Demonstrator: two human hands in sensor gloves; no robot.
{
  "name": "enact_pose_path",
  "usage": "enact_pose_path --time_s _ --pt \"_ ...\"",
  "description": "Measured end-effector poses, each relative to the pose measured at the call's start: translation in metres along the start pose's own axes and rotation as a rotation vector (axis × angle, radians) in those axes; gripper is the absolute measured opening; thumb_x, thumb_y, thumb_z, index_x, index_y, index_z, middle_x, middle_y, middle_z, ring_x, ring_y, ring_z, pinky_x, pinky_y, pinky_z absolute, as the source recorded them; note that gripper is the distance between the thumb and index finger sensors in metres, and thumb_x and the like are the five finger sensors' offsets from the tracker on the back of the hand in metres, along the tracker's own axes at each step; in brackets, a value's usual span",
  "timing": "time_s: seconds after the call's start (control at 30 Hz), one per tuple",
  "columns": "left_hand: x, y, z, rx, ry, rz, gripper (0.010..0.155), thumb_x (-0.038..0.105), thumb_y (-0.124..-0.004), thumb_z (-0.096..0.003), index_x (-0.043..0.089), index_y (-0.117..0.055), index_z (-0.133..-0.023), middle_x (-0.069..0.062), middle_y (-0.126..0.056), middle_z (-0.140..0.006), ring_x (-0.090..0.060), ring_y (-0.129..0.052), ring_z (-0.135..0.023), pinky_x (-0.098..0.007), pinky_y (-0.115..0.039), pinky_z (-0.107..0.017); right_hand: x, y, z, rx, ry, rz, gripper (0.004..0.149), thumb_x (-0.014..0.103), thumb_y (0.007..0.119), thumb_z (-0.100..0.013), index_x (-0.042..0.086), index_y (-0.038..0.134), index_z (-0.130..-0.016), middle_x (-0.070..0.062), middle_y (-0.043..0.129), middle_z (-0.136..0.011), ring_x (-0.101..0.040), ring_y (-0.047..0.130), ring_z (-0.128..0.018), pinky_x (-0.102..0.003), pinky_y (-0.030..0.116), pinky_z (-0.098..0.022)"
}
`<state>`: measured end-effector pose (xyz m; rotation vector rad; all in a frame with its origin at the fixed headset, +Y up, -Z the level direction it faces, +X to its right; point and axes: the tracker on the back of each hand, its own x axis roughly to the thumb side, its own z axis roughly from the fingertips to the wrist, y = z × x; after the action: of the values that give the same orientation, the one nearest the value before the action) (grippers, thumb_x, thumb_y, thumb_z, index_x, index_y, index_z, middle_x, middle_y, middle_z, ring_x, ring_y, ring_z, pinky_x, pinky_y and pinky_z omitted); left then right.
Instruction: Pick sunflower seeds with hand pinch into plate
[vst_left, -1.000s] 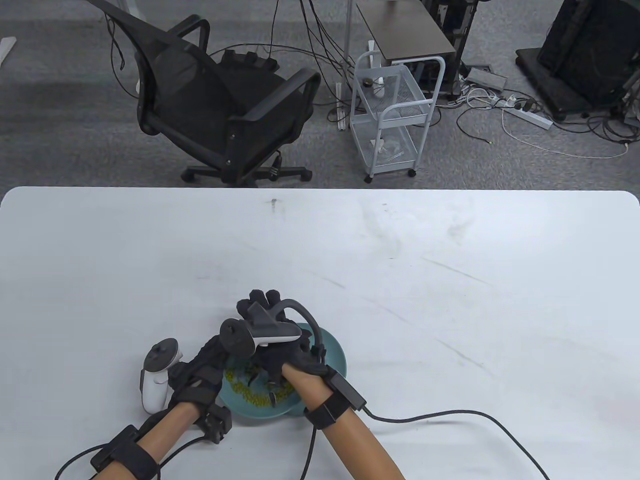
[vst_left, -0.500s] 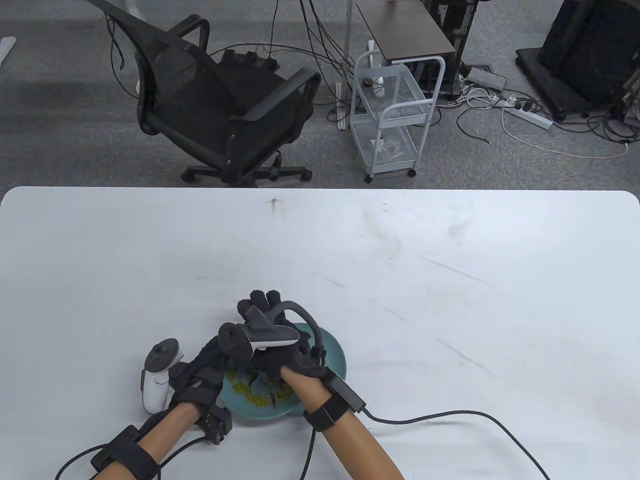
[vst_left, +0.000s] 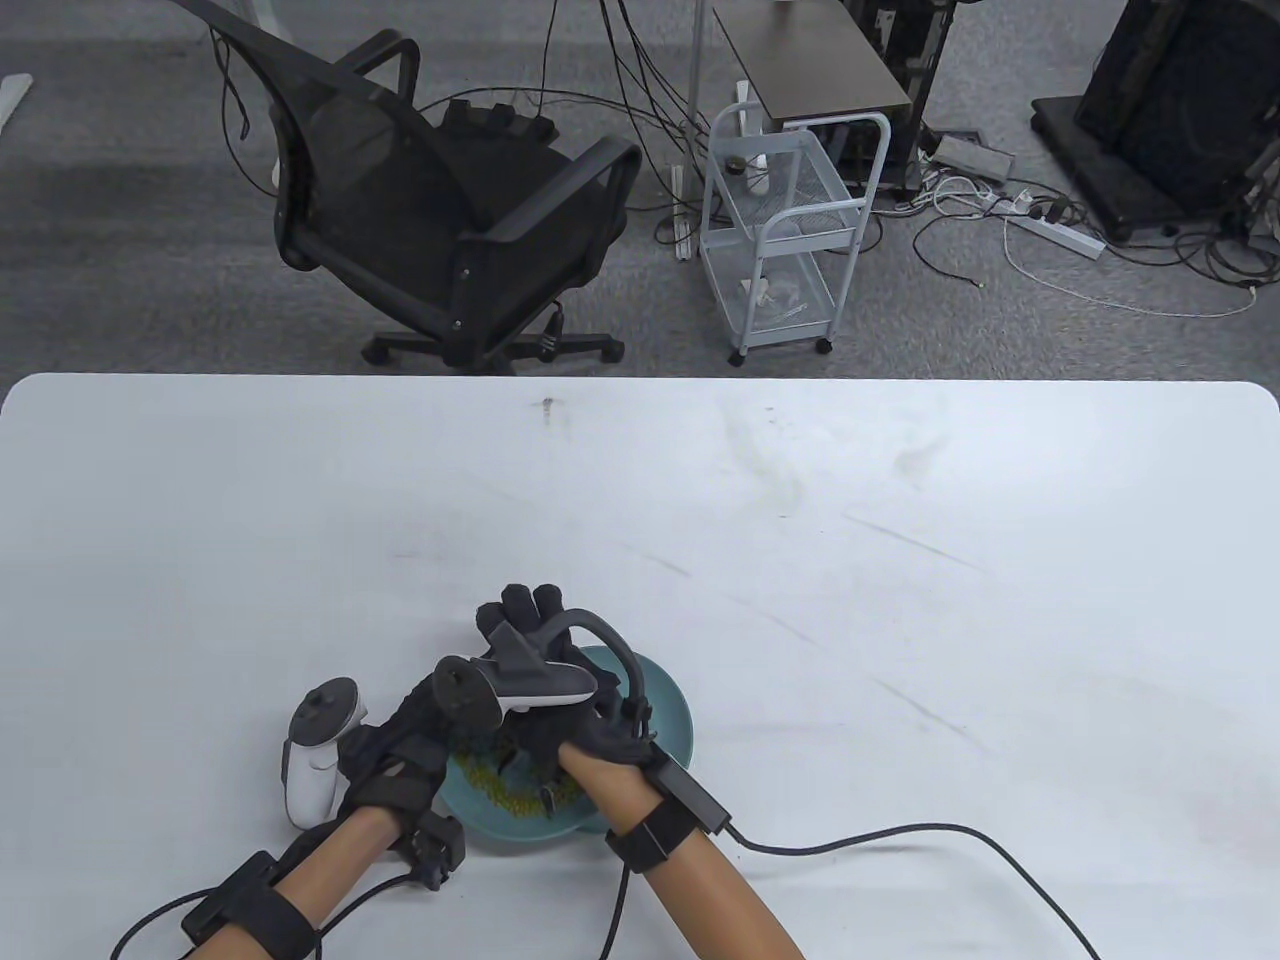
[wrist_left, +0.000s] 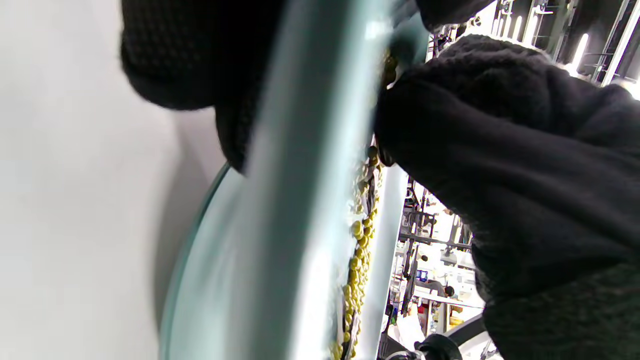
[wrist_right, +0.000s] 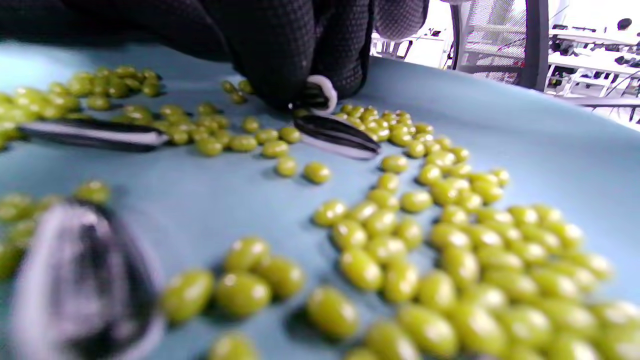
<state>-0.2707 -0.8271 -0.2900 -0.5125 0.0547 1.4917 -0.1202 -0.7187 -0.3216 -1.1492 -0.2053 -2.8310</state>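
A teal plate (vst_left: 665, 715) sits near the table's front edge and holds many green beans (wrist_right: 450, 250) and a few striped sunflower seeds. My right hand (vst_left: 545, 720) is low over the plate. In the right wrist view its fingertips (wrist_right: 280, 75) pinch one seed (wrist_right: 316, 95) at the plate's surface. Another seed (wrist_right: 335, 135) lies just in front of it, one (wrist_right: 90, 134) lies to the left, and a blurred one (wrist_right: 85, 280) is close to the camera. My left hand (vst_left: 400, 750) grips the plate's left rim (wrist_left: 280, 225), with fingers on both sides of it.
The white table (vst_left: 900, 560) stretches far and right of the plate. A black cable (vst_left: 900, 830) runs from my right wrist across the table's front right. An office chair (vst_left: 430, 210) and a white wire cart (vst_left: 780, 230) stand beyond the far edge.
My right hand and forearm have shifted slightly left over the plate. The left hand and the plate have stayed in place.
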Motion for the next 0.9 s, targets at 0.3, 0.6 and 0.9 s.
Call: enact_pose_path --time_s 0.3,0.6,0.9 --pt "0.0 -0.001 0.0 0.004 0.005 -0.016 0.049 0.05 -0.055 -0.0619 0.026 -0.048 -0.104 -0.006 -0.088 -0.08 -0.022 -0.104 -0.044 -0.038 -0.086 -0.038 0.005 0.002 0.0 0.001 -0.03 0.034 0.035 0.02 0.089 -0.057 -0.005 0.087 -0.082 -0.034 0.05 -0.113 -0.066 0.038 -0.1 -0.08 0.032 -0.066" --pt "0.0 0.0 0.0 0.005 -0.01 -0.002 0.049 0.051 -0.055 -0.0619 0.026 -0.049 -0.104 -0.005 -0.088 -0.08 -0.021 -0.105 -0.044 -0.037 -0.086 -0.038 0.004 -0.004 0.004 -0.03 -0.032 0.022 0.036 0.019 0.086 -0.059 -0.007 0.085 -0.083 -0.034 0.047 -0.114 -0.065 0.036 -0.101 -0.081 0.03 -0.066" --pt "0.001 0.001 0.001 0.009 -0.011 0.013 0.049 0.051 -0.056 -0.0618 0.026 -0.049 -0.104 -0.006 -0.088 -0.08 -0.022 -0.104 -0.044 -0.038 -0.086 -0.038 -0.025 -0.037 0.032 -0.155 0.034 -0.065 0.036 0.02 0.086 -0.06 -0.007 0.085 -0.083 -0.034 0.046 -0.114 -0.066 0.035 -0.101 -0.081 0.029 -0.066"
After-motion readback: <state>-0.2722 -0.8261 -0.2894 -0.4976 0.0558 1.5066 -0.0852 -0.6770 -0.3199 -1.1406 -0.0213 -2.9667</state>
